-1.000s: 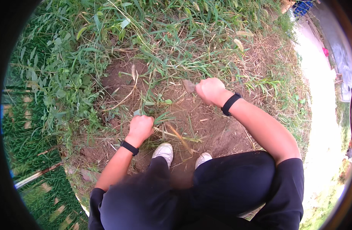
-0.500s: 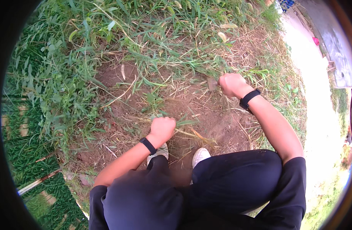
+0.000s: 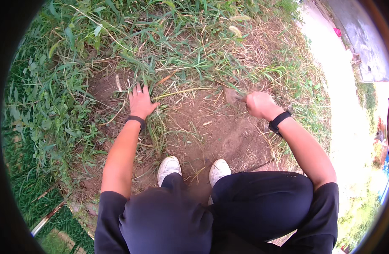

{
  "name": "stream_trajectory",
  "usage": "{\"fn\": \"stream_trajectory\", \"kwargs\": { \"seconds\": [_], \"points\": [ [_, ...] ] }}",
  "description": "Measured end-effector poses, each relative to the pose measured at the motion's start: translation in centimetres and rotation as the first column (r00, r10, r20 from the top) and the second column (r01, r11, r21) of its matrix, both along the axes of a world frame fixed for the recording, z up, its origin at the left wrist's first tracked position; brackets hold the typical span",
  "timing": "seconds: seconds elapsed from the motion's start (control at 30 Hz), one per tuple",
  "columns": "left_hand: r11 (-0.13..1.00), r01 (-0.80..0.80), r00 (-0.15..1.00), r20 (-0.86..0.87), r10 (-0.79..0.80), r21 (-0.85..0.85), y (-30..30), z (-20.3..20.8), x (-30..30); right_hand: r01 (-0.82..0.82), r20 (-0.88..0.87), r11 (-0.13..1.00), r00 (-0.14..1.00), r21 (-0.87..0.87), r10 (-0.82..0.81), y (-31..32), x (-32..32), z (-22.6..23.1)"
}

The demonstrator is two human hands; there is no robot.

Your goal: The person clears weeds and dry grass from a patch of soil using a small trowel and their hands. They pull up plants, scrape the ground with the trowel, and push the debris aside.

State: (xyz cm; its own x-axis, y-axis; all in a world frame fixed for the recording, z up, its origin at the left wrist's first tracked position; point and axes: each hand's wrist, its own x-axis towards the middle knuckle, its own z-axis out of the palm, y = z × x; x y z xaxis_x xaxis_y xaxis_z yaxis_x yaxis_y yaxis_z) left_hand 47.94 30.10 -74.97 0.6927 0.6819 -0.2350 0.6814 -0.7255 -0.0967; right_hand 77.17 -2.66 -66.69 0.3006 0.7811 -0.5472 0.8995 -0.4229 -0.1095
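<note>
My left hand (image 3: 141,102) is open, fingers spread, on cut grass left of the bare soil. A clump of loose green grass (image 3: 157,131) lies just below and right of it, and a long yellow-green stalk (image 3: 181,91) stretches from near its thumb across the dirt. My right hand (image 3: 261,105) is closed round the handle of a small flat-bladed hand tool. The tool's brownish blade (image 3: 231,95) points left, at the edge of the grass above the soil; whether it touches the ground I cannot tell. The rest of the handle is hidden in my fist.
Standing grass and weeds (image 3: 169,46) grow ahead and to the left. Bare soil (image 3: 215,127) with straw bits lies before my white shoes (image 3: 169,168). A bright pale path (image 3: 334,106) runs along the right. A pole (image 3: 48,218) lies at the lower left.
My left hand, closed at some grass stalks near my feet before, has moved forward and left and opened. My right hand with the tool has shifted slightly nearer to me.
</note>
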Motion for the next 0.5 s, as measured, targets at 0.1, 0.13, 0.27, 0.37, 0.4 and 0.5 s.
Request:
{"fn": "stream_trajectory", "kwargs": {
  "seconds": [0.1, 0.13, 0.27, 0.37, 0.4, 0.5],
  "points": [
    [0.997, 0.025, 1.0, -0.002, -0.025, 0.067, -1.0, 0.1, 1.2, -0.113, 0.063, 0.986, 0.991, -0.127, 0.122, 1.1, -1.8, -1.1],
    [0.997, 0.026, 1.0, -0.006, -0.026, 0.066, -0.8, -0.4, 1.0, -0.159, 0.079, 0.976, 0.982, -0.148, 0.172, 1.7, -2.5, -1.2],
    [0.986, 0.142, 0.989, -0.048, -0.138, 0.088, -1.2, -4.8, -2.3, -0.218, 0.062, 0.971, 0.973, -0.101, 0.224, 4.1, -3.8, -1.3],
    [0.987, 0.122, 0.992, -0.033, -0.126, -0.103, -3.9, -2.4, -1.0, -0.198, 0.059, 0.974, 0.977, -0.113, 0.206, 4.3, -2.7, -1.7],
    [0.986, 0.113, 0.993, -0.024, -0.117, -0.118, -4.1, -1.9, -1.5, -0.211, 0.046, 0.968, 0.975, -0.133, 0.219, 4.9, -2.5, -1.5],
    [0.987, 0.131, 0.991, 0.032, -0.129, -0.094, -4.3, 0.1, -3.3, -0.22, 0.047, 0.969, 0.973, -0.112, 0.226, 5.6, -2.2, -1.1]
  ]
}}
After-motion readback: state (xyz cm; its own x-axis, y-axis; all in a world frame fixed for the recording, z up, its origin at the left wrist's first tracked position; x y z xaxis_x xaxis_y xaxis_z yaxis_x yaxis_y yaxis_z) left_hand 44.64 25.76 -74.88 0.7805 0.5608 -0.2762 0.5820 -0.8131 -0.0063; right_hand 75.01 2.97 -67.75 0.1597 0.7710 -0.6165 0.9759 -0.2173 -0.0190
